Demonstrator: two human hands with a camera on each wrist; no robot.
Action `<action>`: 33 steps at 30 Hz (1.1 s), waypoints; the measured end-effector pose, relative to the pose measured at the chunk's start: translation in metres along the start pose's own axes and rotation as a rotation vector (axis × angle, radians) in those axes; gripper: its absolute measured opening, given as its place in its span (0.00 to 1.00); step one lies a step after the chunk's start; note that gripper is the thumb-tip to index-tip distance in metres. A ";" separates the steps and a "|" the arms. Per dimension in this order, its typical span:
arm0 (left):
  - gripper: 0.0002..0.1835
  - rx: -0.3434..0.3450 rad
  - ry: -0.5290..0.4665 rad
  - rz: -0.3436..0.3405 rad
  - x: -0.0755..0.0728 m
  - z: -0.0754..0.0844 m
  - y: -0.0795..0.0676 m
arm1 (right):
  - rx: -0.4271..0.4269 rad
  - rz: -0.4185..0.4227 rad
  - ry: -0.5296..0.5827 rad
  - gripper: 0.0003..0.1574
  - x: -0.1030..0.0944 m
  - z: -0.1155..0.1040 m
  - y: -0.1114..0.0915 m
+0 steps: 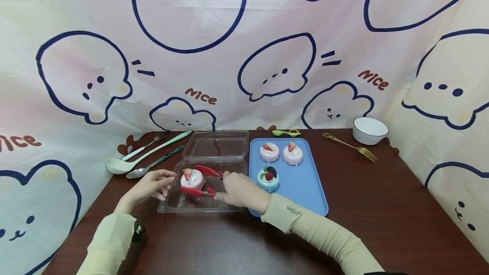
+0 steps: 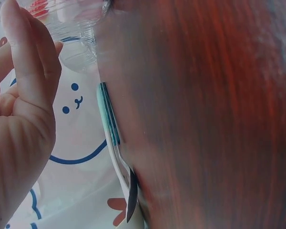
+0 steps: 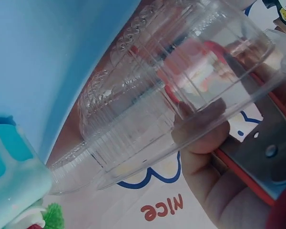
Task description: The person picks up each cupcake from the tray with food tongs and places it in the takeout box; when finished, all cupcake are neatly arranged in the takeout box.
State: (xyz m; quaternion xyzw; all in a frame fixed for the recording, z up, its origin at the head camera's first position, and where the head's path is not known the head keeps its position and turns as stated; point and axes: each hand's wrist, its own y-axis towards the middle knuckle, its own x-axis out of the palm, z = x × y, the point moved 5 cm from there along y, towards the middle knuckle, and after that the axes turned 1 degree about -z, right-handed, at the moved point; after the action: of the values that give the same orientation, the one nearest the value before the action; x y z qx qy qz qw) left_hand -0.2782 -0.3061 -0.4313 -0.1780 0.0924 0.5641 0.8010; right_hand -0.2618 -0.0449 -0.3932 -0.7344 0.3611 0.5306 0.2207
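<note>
My right hand (image 1: 244,191) holds red-tipped tongs (image 1: 208,170) over the clear plastic box (image 1: 225,208). Between the tong heads sits a pink toy cake (image 1: 196,180) with a strawberry slice on top, inside the left part of the box. The right wrist view shows the metal and red handle (image 3: 257,138) of the tongs gripped by fingers and thumb, partly behind the clear wall. My left hand (image 1: 150,186) is by the box's left edge, fingers loosely bent, palm toward the box, holding nothing. In the left wrist view, these fingers (image 2: 31,62) stand near the box's corner.
Right of the box, a blue tray (image 1: 302,194) bears two pink cakes (image 1: 292,155) and a teal cake (image 1: 268,182). At back left lie a ladle (image 1: 122,165), a spoon (image 1: 137,173) and a fork (image 1: 139,150). A gold fork (image 1: 349,146), green utensil (image 1: 282,133) and white bowl (image 1: 369,131) lie behind.
</note>
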 end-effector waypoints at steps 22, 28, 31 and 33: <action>0.27 0.008 -0.006 -0.010 0.002 0.005 0.001 | -0.004 0.051 -0.077 0.32 -0.006 0.000 -0.001; 0.25 0.008 0.014 0.007 0.003 0.006 0.000 | 0.022 0.074 -0.098 0.36 -0.015 -0.001 -0.005; 0.25 0.005 0.015 0.012 0.003 0.006 -0.001 | 0.050 0.079 -0.078 0.39 -0.019 0.001 -0.008; 0.25 0.004 0.013 0.007 0.004 0.005 -0.002 | 0.061 0.082 -0.069 0.42 -0.023 0.004 -0.012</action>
State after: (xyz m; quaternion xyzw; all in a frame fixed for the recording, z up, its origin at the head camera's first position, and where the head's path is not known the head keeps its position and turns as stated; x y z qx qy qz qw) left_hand -0.2749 -0.3011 -0.4276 -0.1797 0.0992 0.5655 0.7988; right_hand -0.2594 -0.0274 -0.3740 -0.6931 0.3991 0.5531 0.2334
